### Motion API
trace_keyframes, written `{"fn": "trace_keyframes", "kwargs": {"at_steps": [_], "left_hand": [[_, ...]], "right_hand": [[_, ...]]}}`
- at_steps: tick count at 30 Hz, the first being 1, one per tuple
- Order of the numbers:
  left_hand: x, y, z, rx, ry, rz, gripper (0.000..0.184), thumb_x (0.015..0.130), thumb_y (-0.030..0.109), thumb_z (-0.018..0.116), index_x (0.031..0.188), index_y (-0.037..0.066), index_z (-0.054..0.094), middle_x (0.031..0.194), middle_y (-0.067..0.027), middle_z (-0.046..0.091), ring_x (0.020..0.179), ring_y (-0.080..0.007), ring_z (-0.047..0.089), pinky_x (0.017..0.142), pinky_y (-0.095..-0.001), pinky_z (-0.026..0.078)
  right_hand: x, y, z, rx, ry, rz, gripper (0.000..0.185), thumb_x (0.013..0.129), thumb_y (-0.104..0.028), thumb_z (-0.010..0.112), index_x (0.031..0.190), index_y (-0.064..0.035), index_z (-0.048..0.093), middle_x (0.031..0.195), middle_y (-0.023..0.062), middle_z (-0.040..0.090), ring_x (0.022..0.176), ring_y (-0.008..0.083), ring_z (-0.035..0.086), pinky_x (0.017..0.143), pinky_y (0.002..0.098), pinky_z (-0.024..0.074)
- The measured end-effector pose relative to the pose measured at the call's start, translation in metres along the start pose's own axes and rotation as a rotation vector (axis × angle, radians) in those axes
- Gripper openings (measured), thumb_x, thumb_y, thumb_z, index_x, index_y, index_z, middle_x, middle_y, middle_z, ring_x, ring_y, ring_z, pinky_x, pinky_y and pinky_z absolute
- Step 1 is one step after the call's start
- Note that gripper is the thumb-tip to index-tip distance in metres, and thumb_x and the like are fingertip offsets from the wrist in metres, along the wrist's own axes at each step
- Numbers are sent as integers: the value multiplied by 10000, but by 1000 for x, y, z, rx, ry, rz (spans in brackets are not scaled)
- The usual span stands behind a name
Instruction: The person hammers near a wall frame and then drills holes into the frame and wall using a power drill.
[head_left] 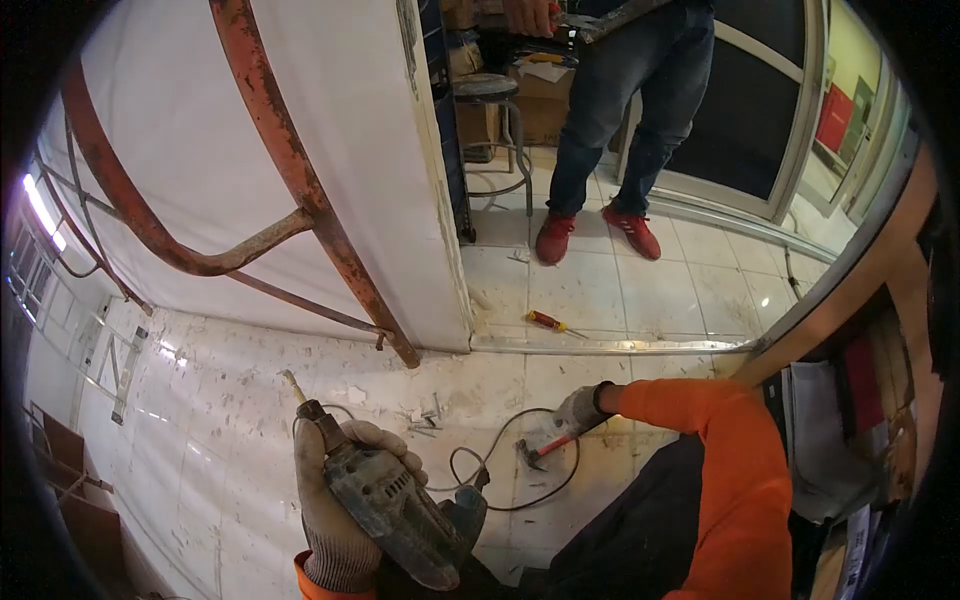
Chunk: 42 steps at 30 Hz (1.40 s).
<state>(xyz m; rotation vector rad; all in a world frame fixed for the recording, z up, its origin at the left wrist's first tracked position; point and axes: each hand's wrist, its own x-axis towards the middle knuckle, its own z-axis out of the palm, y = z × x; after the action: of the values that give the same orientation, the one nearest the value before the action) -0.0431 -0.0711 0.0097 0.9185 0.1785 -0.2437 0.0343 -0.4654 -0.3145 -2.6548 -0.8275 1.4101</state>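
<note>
My left hand [330, 505], in a pale knitted glove, is wrapped round the body of a dusty dark power drill [395, 500]. The drill's bit [291, 384] points up and away from me, over the tiled floor. My right hand [580, 408], in a grey glove, reaches out low and is closed on a hammer [552, 446] with a red handle. Its dark head is down by the tiles. Between my hands a thin cable [470, 462] loops over the floor. Several loose screws or plugs [428, 412] lie ahead of the drill.
A rusty orange metal frame [290, 165] leans against the white wall [370, 120]. Beyond the metal threshold [600, 346] lies a yellow-and-red screwdriver [546, 321]. Another person in jeans [600, 110] and red shoes stands there, near a stool [486, 88]. Shelving [890, 390] stands at right.
</note>
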Motion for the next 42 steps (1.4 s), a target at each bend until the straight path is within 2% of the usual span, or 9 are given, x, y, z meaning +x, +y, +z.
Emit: {"fn": "trace_keyframes", "kwargs": {"at_steps": [10,13,28,31,37,40,42], "left_hand": [[-6,3,5,24,18,-1,663,1034,664,463,1018,19,617,898,-175,690,807,-330,721,731,-487,623],[-4,1,2,9,36,-20,670,1023,706,449,1014,76,675,888,-174,704,797,-348,732,684,-497,630],[-5,2,2,68,25,-10,692,1017,715,431,1020,63,663,867,-162,711,789,-328,730,708,-474,619],[-5,1,4,64,46,0,696,1017,717,426,1007,61,659,854,-165,711,771,-331,724,694,-468,611],[-5,2,8,35,88,-11,689,1025,709,418,994,63,656,828,-177,708,730,-338,712,678,-470,600],[-3,0,2,67,23,16,700,1025,715,413,1003,59,657,830,-178,708,729,-342,712,676,-469,598],[-7,4,3,47,20,-27,680,1040,681,425,1023,37,642,900,-175,702,807,-333,720,733,-473,610]], "right_hand": [[5,3,-7,-45,51,50,568,888,-496,667,1345,-158,650,1308,135,705,1208,366,662,1009,498,507],[8,4,-6,-53,49,48,550,893,-490,664,1329,-156,656,1299,136,706,1205,361,663,1001,501,511],[22,10,-3,-97,97,1,508,918,-496,664,1283,-143,674,1292,138,708,1200,361,662,1005,496,514],[20,6,-8,-119,64,-11,526,936,-479,656,1340,-142,647,1263,155,712,1175,369,671,979,496,519],[18,4,-9,-111,72,10,531,934,-494,664,1345,-157,649,1256,160,714,1167,368,675,969,494,523],[18,5,-10,-116,75,3,519,934,-498,663,1331,-164,652,1251,159,715,1162,366,677,952,494,532],[17,5,-11,-101,62,19,510,914,-499,652,1292,-157,669,1263,152,714,1168,372,674,965,500,529]]}}
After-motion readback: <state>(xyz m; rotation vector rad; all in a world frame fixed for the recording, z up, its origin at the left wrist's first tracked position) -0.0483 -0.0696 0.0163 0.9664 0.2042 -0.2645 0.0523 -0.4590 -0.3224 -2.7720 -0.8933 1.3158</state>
